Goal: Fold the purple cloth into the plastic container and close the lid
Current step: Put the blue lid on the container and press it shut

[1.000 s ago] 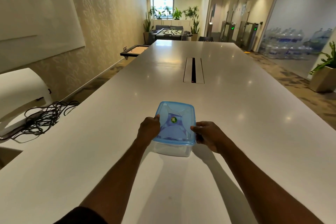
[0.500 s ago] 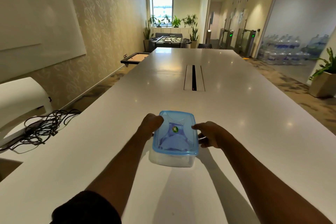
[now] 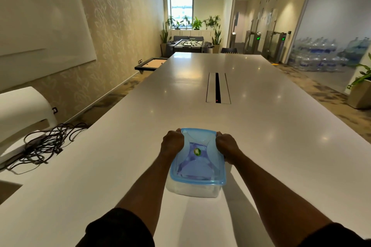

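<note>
An office meeting room opening onto a lobby.

A long white conference table [image 3: 200, 90] with a cable slot [image 3: 217, 88] along its centre fills the room; a whiteboard [image 3: 40, 24] hangs on the patterned wall, and past the table's far edge stand a foosball table [image 3: 188, 43], potted plants [image 3: 192, 23], access turnstiles [image 3: 265, 46] and stacked water bottles [image 3: 325, 54].

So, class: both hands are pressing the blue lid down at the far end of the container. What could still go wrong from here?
1. The left hand and right hand press only the far corners of the lid, so the near edge may stay unsealed.
2. Uneven pressure could slide or tip the container on the glossy table.
3. The purple cloth fills it nearly to the lid; a fold might catch under the rim.
</note>
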